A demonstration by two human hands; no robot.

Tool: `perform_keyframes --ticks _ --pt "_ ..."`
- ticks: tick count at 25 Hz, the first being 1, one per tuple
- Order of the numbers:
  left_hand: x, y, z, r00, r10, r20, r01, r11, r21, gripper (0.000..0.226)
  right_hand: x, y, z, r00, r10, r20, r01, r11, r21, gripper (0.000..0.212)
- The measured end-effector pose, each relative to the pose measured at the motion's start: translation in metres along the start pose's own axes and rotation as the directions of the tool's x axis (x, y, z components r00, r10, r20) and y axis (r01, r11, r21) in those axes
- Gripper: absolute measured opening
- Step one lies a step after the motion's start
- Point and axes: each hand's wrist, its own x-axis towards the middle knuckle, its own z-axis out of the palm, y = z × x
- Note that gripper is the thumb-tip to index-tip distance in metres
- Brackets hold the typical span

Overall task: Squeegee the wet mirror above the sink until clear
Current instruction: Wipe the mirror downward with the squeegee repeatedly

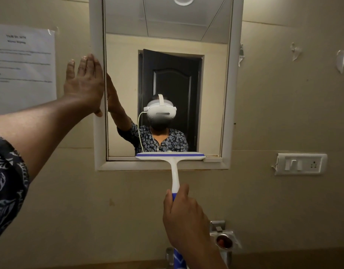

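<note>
The right grip (184, 216) held the squeegee (170, 155), its blade at the bottom edge of the mirror (167, 41), and the left grip (84, 84) lay flat and open against the frame (128, 165), so any water gathered there could, I judged, smear back.

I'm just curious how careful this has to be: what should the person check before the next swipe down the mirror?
1. Right hand grips the squeegee handle: ok.
2. Blade level at the bottom edge of the mirror: ok.
3. Left hand flat against the left frame: ok.
4. Mirror free of streaks: cannot tell.
</note>
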Motion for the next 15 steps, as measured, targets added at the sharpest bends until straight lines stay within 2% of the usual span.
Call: perform_keyframes --ticks 15 --pt "-0.0029 0.0005 -0.0028 1.000 -0.003 0.026 0.003 1.000 0.004 0.140 -0.0002 -0.0014 -0.0040 1.000 0.003 0.020 -0.003 1.000 0.007 0.029"
